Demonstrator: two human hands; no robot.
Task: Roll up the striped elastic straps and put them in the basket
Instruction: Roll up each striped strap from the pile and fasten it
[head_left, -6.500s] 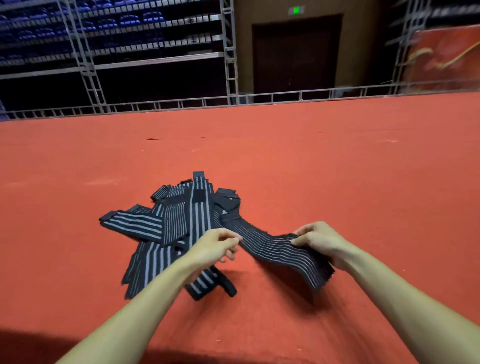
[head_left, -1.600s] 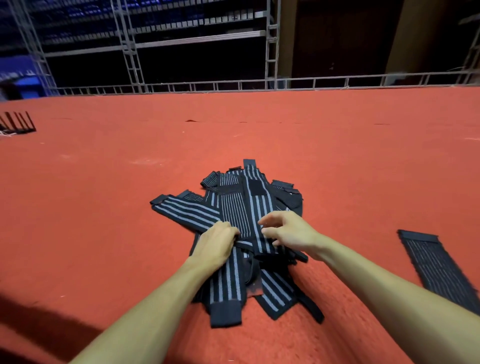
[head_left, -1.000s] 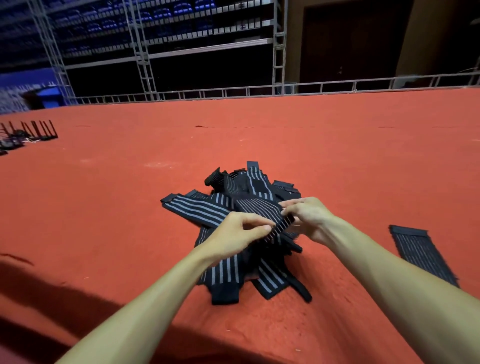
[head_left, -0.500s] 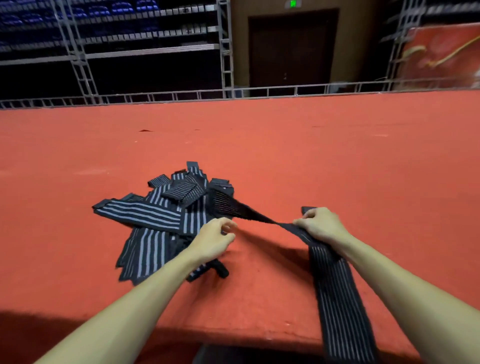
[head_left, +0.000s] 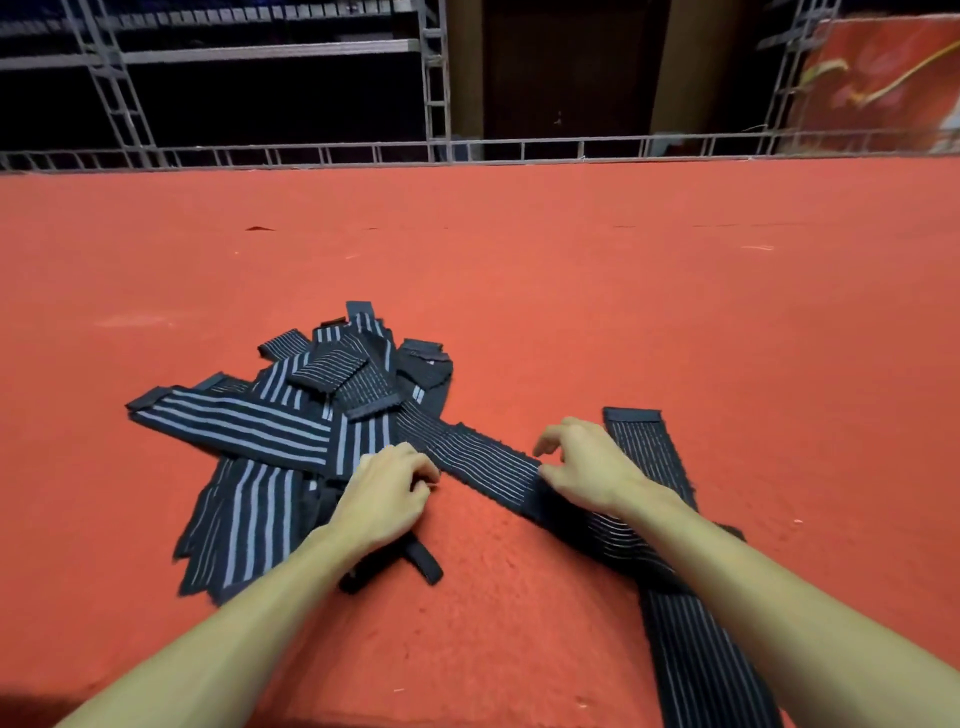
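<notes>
Toward the near edge of the red table (head_left: 571, 286) lies a heap of striped elastic straps (head_left: 270, 421); one thin-striped strap (head_left: 483, 457) runs from it rightward across a second flat strap (head_left: 696, 665); the right hand (head_left: 587, 467) rests on it, fingers loosely spread; the left hand (head_left: 387, 493) curls at its near edge, grip unclear.

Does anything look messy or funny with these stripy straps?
Yes. The pile of straps is a crisscrossed jumble on the red carpet, none rolled. One stretched-out strap lies slanted across the long flat strap on the right. No basket shows.
</notes>
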